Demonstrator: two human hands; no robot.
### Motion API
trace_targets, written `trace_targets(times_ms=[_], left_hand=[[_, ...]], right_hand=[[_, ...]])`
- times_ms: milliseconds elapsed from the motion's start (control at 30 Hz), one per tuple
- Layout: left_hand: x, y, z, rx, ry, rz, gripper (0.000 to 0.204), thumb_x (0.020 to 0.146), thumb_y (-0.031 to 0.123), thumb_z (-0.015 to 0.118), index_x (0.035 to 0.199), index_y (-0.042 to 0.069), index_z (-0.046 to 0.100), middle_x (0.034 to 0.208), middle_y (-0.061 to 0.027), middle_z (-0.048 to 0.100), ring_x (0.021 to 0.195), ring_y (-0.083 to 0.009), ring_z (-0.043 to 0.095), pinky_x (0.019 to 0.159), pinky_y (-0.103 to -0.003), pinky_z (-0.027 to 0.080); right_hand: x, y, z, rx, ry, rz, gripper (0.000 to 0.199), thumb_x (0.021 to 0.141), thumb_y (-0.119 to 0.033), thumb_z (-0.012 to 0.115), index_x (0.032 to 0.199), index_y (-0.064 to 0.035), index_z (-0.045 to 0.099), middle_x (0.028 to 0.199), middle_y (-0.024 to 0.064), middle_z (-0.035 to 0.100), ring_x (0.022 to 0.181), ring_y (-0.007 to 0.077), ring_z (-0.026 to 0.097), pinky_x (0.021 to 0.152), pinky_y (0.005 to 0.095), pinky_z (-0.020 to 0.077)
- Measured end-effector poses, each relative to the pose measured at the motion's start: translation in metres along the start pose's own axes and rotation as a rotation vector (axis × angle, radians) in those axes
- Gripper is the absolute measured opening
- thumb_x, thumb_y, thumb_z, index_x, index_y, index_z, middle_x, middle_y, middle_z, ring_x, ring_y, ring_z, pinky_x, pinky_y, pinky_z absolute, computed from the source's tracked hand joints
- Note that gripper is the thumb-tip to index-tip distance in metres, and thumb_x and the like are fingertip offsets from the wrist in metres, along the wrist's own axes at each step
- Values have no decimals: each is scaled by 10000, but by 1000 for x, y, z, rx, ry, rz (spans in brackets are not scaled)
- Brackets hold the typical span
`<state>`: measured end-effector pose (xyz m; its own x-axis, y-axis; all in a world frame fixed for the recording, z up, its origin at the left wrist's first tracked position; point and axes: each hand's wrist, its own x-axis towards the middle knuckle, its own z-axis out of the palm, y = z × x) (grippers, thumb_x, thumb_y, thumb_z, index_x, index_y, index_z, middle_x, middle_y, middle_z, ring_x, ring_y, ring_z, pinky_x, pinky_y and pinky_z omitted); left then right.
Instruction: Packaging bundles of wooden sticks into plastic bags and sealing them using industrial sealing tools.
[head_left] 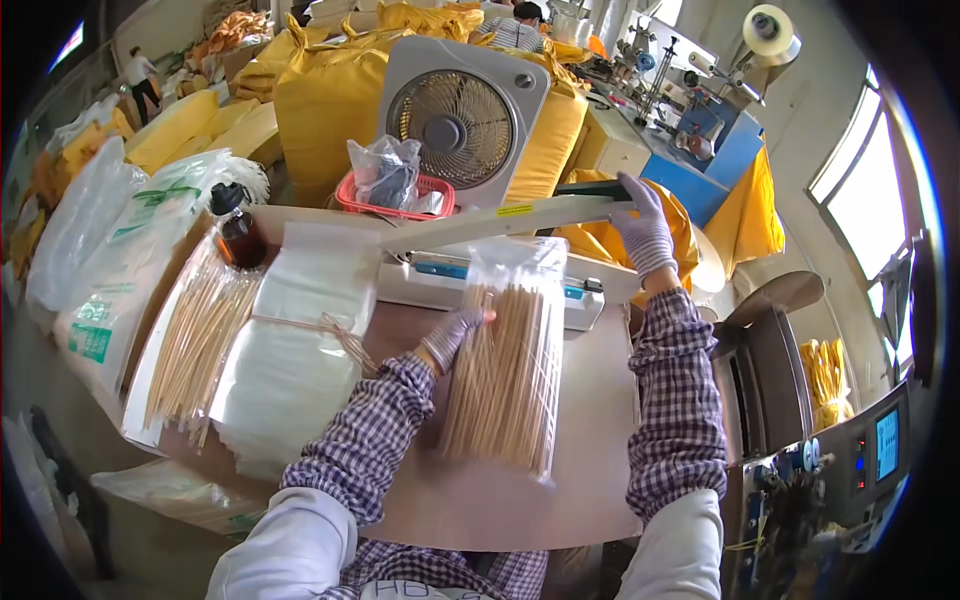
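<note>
Clear bag of thin sticks [510, 375] is mid-frame in the head view, flat on the brown table [600, 450]. Long axis runs close to top-bottom of the frame, so it crosses the sealer base [412, 290] roughly square; its stick-free top end lies over the base, under the raised sealer lever [470, 228]. Left hand [455, 337] is the nearer one: on the bag's left edge, fingers laid over the upper part (can't tell if anything is pinched underneath). The bag extends right and down-frame from that contact. Right hand [643, 232] is up and right, well apart from the bag, fingers closed round the lever's dark end. Left of frame: loose sticks [200, 335], then a string-tied stack of clear bags [300, 370] just beside them, dark bottle [240, 235] at their top end. Fan [455, 125] and red basket [434, 190] sit beyond the sealer, upper middle.
</note>
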<state>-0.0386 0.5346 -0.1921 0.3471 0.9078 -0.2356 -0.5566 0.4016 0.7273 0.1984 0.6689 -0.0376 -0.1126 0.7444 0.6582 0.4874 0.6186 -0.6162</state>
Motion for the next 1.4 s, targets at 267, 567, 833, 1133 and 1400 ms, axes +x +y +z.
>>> trace_targets(times_ms=[267,567,833,1133,1400], left_hand=[[42,-31,-30,171,149,147,318,721,335,675,860,53,625,869,-16,599,791,-107,524,760,-245,404],[-5,-48,-18,67,234,239,540,783,486,575,1106,54,536,1004,-28,588,863,-164,559,752,-311,458],[-114,-101,24,734,422,371,692,793,399,575,1267,-51,346,1230,-221,456,1144,-281,441,947,-306,357],[-449,-39,-80,704,1593,630,221,847,290,541,859,70,531,674,-8,522,585,-91,521,508,-225,419],[-588,43,-163,217,1964,200,414,809,408,518,640,31,526,529,-41,516,425,-157,491,397,-264,377]], right_hand=[[-92,51,32,-891,-447,141,829,592,-228,670,1314,-116,277,1342,101,319,1283,308,231,1047,394,230],[-101,50,36,-777,-353,10,760,596,-165,660,1282,-129,337,1295,104,370,1262,321,265,1017,411,255],[-91,82,8,-771,-260,-224,758,667,-226,686,1309,-59,321,1178,163,482,1096,341,421,957,403,324],[-92,122,29,-935,-227,-252,714,721,-200,558,1357,-123,242,1326,117,357,1250,308,277,1067,393,192],[-96,85,42,-1204,-350,-34,780,721,-339,605,1352,-78,226,1368,88,303,1286,243,247,1072,377,158]])
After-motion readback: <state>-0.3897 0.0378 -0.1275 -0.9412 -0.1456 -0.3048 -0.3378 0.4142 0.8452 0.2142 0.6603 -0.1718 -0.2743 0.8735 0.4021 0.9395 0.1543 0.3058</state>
